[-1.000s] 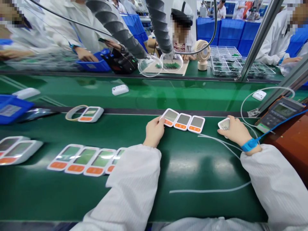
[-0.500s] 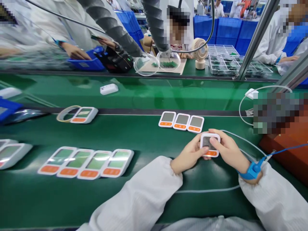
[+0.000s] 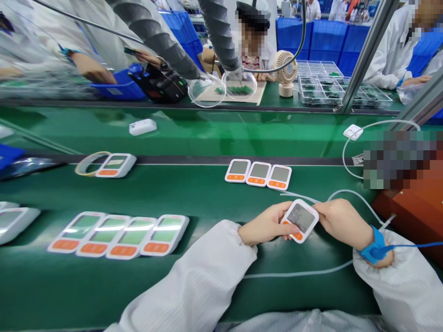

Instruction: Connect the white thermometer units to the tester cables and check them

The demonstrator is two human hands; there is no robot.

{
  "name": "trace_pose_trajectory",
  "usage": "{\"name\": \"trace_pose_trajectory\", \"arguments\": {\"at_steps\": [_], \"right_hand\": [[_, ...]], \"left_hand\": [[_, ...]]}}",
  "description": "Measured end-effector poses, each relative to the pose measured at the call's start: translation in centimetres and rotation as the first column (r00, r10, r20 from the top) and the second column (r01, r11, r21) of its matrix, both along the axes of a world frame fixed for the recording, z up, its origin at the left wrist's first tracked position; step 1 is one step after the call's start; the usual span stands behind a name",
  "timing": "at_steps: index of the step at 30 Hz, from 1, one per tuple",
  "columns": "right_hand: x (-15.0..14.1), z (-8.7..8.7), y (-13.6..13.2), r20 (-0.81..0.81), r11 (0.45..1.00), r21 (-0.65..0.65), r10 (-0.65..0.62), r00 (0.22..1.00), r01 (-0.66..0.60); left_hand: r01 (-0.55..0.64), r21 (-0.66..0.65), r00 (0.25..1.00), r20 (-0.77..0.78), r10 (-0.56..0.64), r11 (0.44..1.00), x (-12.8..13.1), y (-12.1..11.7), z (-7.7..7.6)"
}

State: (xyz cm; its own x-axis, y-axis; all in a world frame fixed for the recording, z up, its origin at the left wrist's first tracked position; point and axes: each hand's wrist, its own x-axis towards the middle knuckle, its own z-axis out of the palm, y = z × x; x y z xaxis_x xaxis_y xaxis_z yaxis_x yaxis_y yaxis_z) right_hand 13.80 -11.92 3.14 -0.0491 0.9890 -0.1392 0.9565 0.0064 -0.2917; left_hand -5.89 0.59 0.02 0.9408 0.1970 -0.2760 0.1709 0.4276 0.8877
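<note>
Right of centre in the lower half of the frame, both hands hold one white device (image 3: 299, 220) with a grey screen and an orange strip; its digits are too small to read. Fingers of the left hand (image 3: 266, 225) pinch its lower left edge, and the right hand (image 3: 341, 222), a blue wrist strap (image 3: 373, 244) behind it, grips the upper right corner. It is tilted just above the green belt (image 3: 207, 203), near a row of three like devices (image 3: 258, 174)
</note>
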Motion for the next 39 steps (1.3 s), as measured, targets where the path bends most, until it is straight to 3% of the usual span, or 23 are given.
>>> {"name": "trace_pose_trajectory", "arguments": {"at_steps": [2, 4, 7, 9, 11, 12, 13, 15, 16, 17, 19, 21, 23, 25, 27, 30, 33, 39], "right_hand": [[0.1, -0.4, 0.0, 0.157, 0.998, -0.012, -0.066, 0.985, 0.069], [0.4, -1.1, 0.0, 0.191, 0.993, 0.035, -0.113, 0.975, 0.108], [0.9, -2.5, 0.3, 0.112, 0.959, 0.248, -0.17, 0.979, 0.138], [1.3, -3.7, 0.6, 0.019, 0.913, 0.379, -0.171, 0.985, 0.151], [1.5, -4.6, 0.9, -0.058, 0.896, 0.413, -0.155, 0.986, 0.165], [1.5, -4.9, 0.9, -0.088, 0.899, 0.403, -0.15, 0.985, 0.173], [1.4, -5.1, 0.9, -0.113, 0.909, 0.376, -0.144, 0.983, 0.177], [1.0, -5.0, 0.7, -0.168, 0.946, 0.291, -0.095, 0.981, 0.142], [0.8, -4.8, 0.6, -0.197, 0.964, 0.244, -0.055, 0.979, 0.104], [0.5, -4.5, 0.5, -0.226, 0.978, 0.201, -0.014, 0.974, 0.06], [-0.1, -4.0, 0.3, -0.274, 0.991, 0.137, 0.046, 0.961, -0.008], [-0.5, -3.6, 0.2, -0.289, 0.995, 0.095, 0.05, 0.956, -0.023], [-0.7, -3.5, 0.2, -0.289, 0.997, 0.071, 0.028, 0.957, -0.008], [-0.8, -3.4, 0.3, -0.286, 0.998, 0.062, 0.013, 0.958, 0.005], [-0.8, -3.5, 0.4, -0.281, 0.998, 0.062, 0.015, 0.959, 0.003], [-0.8, -3.6, 0.4, -0.268, 0.997, 0.073, 0.016, 0.963, 0.003], [-0.9, -3.6, 0.3, -0.278, 0.997, 0.078, 0.015, 0.96, 0.007], [-1.1, -3.5, 0.4, -0.28, 0.998, 0.046, -0.019, 0.96, 0.033]], "left_hand": [[-0.025, 0.009, 1.0, -0.005, 0.025, 1.0, -0.1, 0.3, 0.2], [-0.097, 0.029, 0.995, -0.002, 0.097, 0.995, -0.4, 0.9, 0.4], [-0.359, 0.159, 0.933, 0.039, 0.357, 0.92, -1.2, 2.9, 0.9], [-0.559, 0.245, 0.827, 0.105, 0.552, 0.792, -2.0, 4.9, 1.2], [-0.715, 0.29, 0.692, 0.167, 0.702, 0.636, -3.2, 7.4, 1.1], [-0.783, 0.312, 0.606, 0.192, 0.772, 0.538, -3.8, 8.7, 0.8], [-0.847, 0.349, 0.487, 0.209, 0.848, 0.4, -4.5, 9.9, 0.5], [-0.882, 0.449, 0.251, 0.196, 0.948, 0.141, -6.0, 12.2, -0.5], [-0.853, 0.519, 0.168, 0.168, 0.971, 0.058, -6.7, 13.1, -1.1], [-0.801, 0.598, 0.127, 0.132, 0.983, 0.023, -7.3, 13.8, -1.7], [-0.634, 0.773, 0.149, 0.078, 0.986, 0.034, -8.5, 14.8, -2.6], [-0.384, 0.922, 0.251, 0.048, 0.967, 0.054, -9.1, 15.1, -2.9], [-0.138, 0.99, 0.327, 0.047, 0.944, -0.001, -9.0, 14.9, -2.6], [0.02, 0.998, 0.384, 0.042, 0.922, -0.054, -8.1, 14.4, -2.0], [0.117, 0.992, 0.465, -0.014, 0.885, -0.046, -6.7, 13.9, -1.2], [0.301, 0.95, 0.581, -0.249, 0.775, 0.08, -4.8, 13.5, 0.1], [0.447, 0.878, 0.614, -0.44, 0.655, 0.171, -4.6, 13.5, 1.2], [0.471, 0.876, 0.715, -0.45, 0.536, 0.107, -7.1, 13.0, 1.9]]}}
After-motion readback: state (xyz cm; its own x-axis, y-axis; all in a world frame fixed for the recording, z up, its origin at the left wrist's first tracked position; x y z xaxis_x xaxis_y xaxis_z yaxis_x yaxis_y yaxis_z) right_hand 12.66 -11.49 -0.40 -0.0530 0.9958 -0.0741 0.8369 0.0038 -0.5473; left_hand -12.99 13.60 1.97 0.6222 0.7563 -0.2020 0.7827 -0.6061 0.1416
